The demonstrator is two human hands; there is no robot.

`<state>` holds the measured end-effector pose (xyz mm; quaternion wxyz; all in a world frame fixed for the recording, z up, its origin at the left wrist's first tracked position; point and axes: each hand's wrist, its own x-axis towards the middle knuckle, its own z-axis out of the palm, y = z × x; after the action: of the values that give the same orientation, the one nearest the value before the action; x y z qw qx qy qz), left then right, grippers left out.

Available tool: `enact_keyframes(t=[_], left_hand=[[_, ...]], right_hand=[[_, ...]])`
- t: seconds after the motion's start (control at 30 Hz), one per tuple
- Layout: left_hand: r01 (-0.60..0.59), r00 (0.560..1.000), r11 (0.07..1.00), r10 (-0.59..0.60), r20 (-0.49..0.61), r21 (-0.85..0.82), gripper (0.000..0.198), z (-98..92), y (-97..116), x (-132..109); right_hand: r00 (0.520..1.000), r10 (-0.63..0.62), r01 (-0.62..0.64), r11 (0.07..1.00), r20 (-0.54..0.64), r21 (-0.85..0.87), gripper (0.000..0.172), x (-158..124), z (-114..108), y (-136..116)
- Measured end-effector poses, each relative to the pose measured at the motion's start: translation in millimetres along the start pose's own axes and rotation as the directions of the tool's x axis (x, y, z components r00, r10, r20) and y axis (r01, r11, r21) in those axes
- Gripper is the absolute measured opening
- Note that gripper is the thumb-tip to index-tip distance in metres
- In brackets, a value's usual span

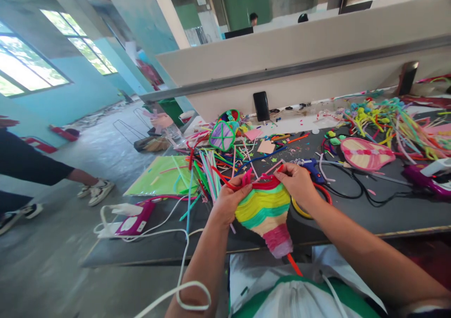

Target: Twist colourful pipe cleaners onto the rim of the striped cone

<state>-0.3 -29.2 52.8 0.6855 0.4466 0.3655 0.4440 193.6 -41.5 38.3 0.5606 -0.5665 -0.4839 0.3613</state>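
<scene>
While the left hand [228, 200] grips the striped craft [266, 211], the right hand [299, 182] pinches its far right corner.

A dark tabletop [355, 217], and it's crowded!
Green sheet [146, 174] at left, purple box [145, 212] near the front edge, coloured sticks [208, 170] bunched mid-table, pink-and-cream oval piece [368, 155] and a tangled multicoloured heap [382, 120] on the right.
</scene>
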Motion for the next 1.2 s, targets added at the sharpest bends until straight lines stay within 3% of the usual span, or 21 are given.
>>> enact_keyframes(t=[0.3, 0.4, 0.47, 0.5, 0.53, 0.57, 0.6, 0.63, 0.67, 0.7, 0.77, 0.87, 1.07, 1.2], left_hand=[[-0.022, 1.0, 1.0, 0.022, 0.016, 0.001, 0.043, 0.0, -2, 0], [-0.023, 1.0, 0.998, 0.024, -0.016, 0.057, 0.057, 0.5, -2, 1], [-0.079, 0.992, 0.98, 0.096, -0.087, 0.183, 0.071, 0.9, -3, -2], [-0.145, 0.968, 0.946, 0.196, -0.156, 0.29, 0.075, 1.3, -3, -5], [-0.225, 0.908, 0.875, 0.347, -0.233, 0.428, 0.075, 2.0, -4, -9], [-0.294, 0.801, 0.753, 0.53, -0.277, 0.589, 0.073, 3.3, -5, -13], [-0.326, 0.67, 0.584, 0.698, -0.254, 0.743, 0.066, 5.5, -6, -17], [-0.319, 0.56, 0.391, 0.813, -0.161, 0.864, 0.056, 8.6, -9, -21], [-0.297, 0.51, 0.198, 0.86, -0.02, 0.934, 0.046, 12.6, -11, -24], [-0.282, 0.535, 0.045, 0.837, 0.118, 0.958, 0.034, 17.4, -14, -26], [-0.268, 0.649, -0.138, 0.706, 0.284, 0.954, 0.026, 27.5, -20, -26], [-0.219, 0.722, -0.202, 0.625, 0.298, 0.955, 0.022, 38.0, -27, -18], [-0.307, 0.7, -0.235, 0.602, 0.386, 0.922, 0.02, 40.1, -34, -8], [-0.332, 0.71, -0.292, 0.548, 0.442, 0.897, 0.022, 42.2, -37, -10]], right_hand=[[0.981, 0.101, -0.157, 0.913, 0.164, 0.376, 0.017, -12, 2, -5], [0.963, 0.151, -0.238, 0.866, 0.224, 0.44, 0.021, -15, 6, 1], [0.956, 0.175, -0.27, 0.841, 0.238, 0.469, 0.023, -16, 7, 6], [0.954, 0.181, -0.278, 0.832, 0.239, 0.48, 0.024, -17, 7, 7], [0.953, 0.186, -0.284, 0.825, 0.239, 0.488, 0.025, -17, 7, 9], [0.952, 0.191, -0.289, 0.82, 0.24, 0.494, 0.026, -18, 8, 11], [0.951, 0.195, -0.293, 0.815, 0.24, 0.499, 0.027, -19, 8, 12], [0.951, 0.195, -0.295, 0.81, 0.241, 0.507, 0.027, -19, 8, 12], [0.952, 0.194, -0.293, 0.804, 0.238, 0.517, 0.028, -20, 9, 13], [0.954, 0.192, -0.288, 0.8, 0.23, 0.526, 0.028, -21, 9, 13], [0.96, 0.187, -0.271, 0.805, 0.208, 0.528, 0.029, -22, 10, 11], [0.969, 0.174, -0.238, 0.834, 0.172, 0.497, 0.031, -25, 11, 8], [0.985, 0.142, -0.171, 0.864, 0.098, 0.474, 0.033, -27, 10, 13], [0.988, 0.152, -0.126, 0.896, -0.029, 0.427, 0.035, -29, 12, 20]])
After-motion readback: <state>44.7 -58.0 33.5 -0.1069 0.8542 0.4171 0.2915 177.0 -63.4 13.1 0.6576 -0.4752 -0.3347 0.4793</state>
